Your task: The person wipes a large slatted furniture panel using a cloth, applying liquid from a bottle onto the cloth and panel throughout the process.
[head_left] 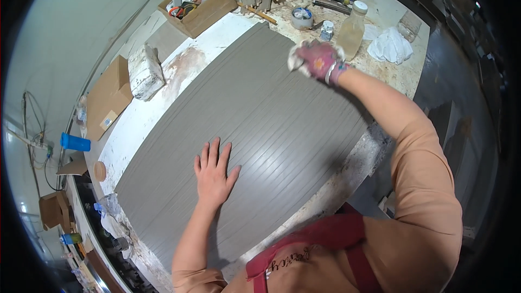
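Note:
A wide grey panel (255, 97) with fine lengthwise grooves lies across the table. My bare left hand (213, 176) rests flat on it near the middle, fingers spread and holding nothing. At the panel's far right end is my right hand (320, 61), in a pink flowered glove. Its fingers are closed and pressed down on a bunched white cloth (295, 61), which shows at the glove's edges. Motion blurs this hand a little. Just beyond it stand a plastic bottle (353, 30) of yellowish liquid with a white cap and a small jar (326, 31).
A roll of tape (302, 18) and a crumpled white cloth (391, 45) lie on the far side, with hand tools (332, 1) behind. At the far left are a cardboard box (202, 16) holding scissors and gloves, a wrapped white block (145, 73) and a blue cup (75, 142).

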A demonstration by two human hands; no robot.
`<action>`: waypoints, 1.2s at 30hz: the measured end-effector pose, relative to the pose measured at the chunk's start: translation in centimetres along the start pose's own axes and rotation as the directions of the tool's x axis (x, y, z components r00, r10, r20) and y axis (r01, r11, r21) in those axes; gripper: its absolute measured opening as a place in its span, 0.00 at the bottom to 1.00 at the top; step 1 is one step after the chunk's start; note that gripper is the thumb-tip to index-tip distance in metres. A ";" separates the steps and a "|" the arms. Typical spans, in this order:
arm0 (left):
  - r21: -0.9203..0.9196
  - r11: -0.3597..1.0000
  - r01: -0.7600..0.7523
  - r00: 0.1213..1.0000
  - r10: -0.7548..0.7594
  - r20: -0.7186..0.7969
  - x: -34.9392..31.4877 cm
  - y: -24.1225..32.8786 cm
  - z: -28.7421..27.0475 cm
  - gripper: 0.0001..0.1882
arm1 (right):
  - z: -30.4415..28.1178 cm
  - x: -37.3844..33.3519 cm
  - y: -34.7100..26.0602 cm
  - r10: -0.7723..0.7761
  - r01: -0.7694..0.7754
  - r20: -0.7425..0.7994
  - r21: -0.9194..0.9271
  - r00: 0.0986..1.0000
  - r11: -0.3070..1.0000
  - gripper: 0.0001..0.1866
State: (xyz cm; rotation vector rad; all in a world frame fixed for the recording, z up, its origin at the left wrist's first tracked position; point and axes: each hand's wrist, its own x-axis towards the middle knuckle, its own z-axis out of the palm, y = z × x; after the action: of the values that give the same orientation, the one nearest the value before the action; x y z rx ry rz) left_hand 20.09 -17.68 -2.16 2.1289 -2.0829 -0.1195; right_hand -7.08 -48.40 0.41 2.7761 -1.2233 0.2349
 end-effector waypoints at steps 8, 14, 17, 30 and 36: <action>-0.008 1.000 0.010 1.000 -0.010 0.005 -0.1 0.0 0.3 0.32 | -2.7 -1.4 2.9 0.201 -0.207 0.050 0.312 0.978 0.927 0.19; -0.002 1.000 0.019 0.999 -0.019 -0.031 0.1 0.3 0.4 0.29 | 3.1 -10.3 -12.6 -0.304 0.324 -0.115 0.236 0.946 0.916 0.31; -0.218 0.974 0.063 0.991 -0.087 -0.100 -0.2 -0.9 0.9 0.27 | 0.6 -14.8 -21.5 -0.619 0.637 -0.201 0.425 0.760 0.644 0.27; -0.228 0.966 0.126 0.992 -0.120 0.041 -19.5 2.9 -4.6 0.45 | 4.0 -9.5 -10.7 -0.263 0.265 -0.115 0.004 0.958 0.964 0.24; 0.104 0.991 0.086 0.983 -0.101 0.151 -23.3 3.8 -0.8 0.42 | -1.1 -17.0 -22.0 -0.618 0.646 -0.232 0.454 0.751 0.614 0.20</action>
State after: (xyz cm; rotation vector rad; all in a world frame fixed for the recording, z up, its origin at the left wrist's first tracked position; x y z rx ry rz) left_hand 15.90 5.56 -2.04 2.3461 -2.1120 -0.2066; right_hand -2.24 -21.08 -2.18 3.3991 -0.0639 0.6349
